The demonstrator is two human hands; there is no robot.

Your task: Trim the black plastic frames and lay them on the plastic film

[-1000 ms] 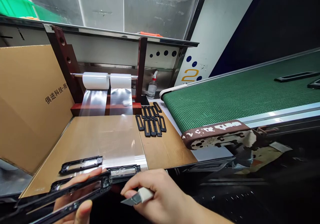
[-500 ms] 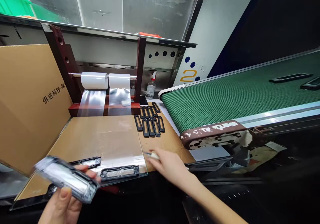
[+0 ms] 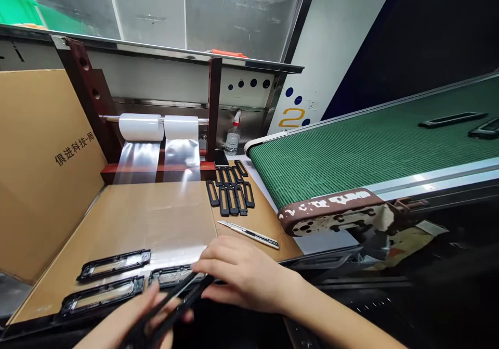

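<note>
- A green mesh conveyor belt (image 3: 351,156) climbs the right of our view, cut off by the picture edge, with two dark frames (image 3: 452,120) lying on it; its chipped, rust-brown end bracket (image 3: 331,211) juts toward the bench.
- A cardboard wall (image 3: 47,156) printed with Chinese characters stands at left, running out of shot.
- A cardboard work board (image 3: 156,214) lies under a clear plastic sheet (image 3: 175,234), whose edges are hard to make out; the board's near edge drops into shadow.
- Two white film rolls (image 3: 141,127) sit on a steel rod between dark red uprights (image 3: 213,104).
- Behind them stand a spray bottle (image 3: 233,141) and a phone (image 3: 220,157).
- Black frames (image 3: 230,195) sit packed closely in rows on the board.
- Three windowed black trays (image 3: 113,265) lie along the near edge, the third partly hidden behind the hands.
- A utility knife (image 3: 249,234) rests near the right hand (image 3: 241,271), apart from it.
- The left hand (image 3: 128,323), cut off by the bottom edge, and the right hand hold a long black plastic frame (image 3: 171,299) edge-on, its lower end out of shot.
- We see the right fingers together, curled onto it; the left fingers part around it, their exact grip hidden.
</note>
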